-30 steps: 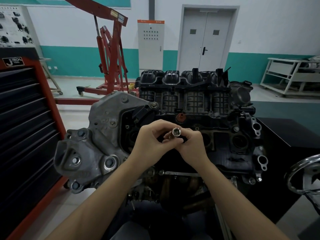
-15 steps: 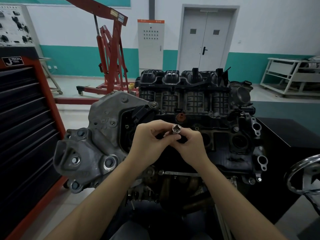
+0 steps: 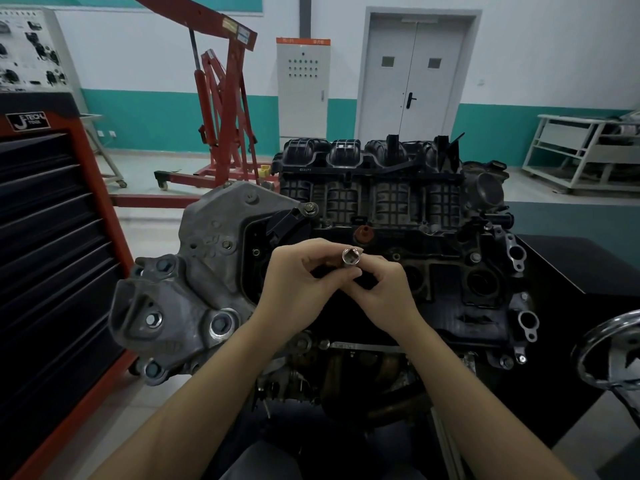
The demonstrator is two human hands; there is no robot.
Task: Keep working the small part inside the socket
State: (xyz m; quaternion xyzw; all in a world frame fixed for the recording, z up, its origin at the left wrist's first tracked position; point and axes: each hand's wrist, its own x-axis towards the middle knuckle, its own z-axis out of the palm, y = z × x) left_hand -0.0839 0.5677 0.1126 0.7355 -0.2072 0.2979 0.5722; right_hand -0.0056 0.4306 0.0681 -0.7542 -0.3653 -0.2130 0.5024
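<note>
Above the engine, both hands meet around a socket: the left hand and right hand each pinch it, open end facing up. It touches no bolt yet; any fitting or turning seems still ahead.

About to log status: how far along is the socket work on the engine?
Done: nothing on the engine shows as loosened. In hand: the left hand and right hand both pinch a chrome socket, open end facing the camera, above the engine. Left: the socket touches no bolt yet.
</note>
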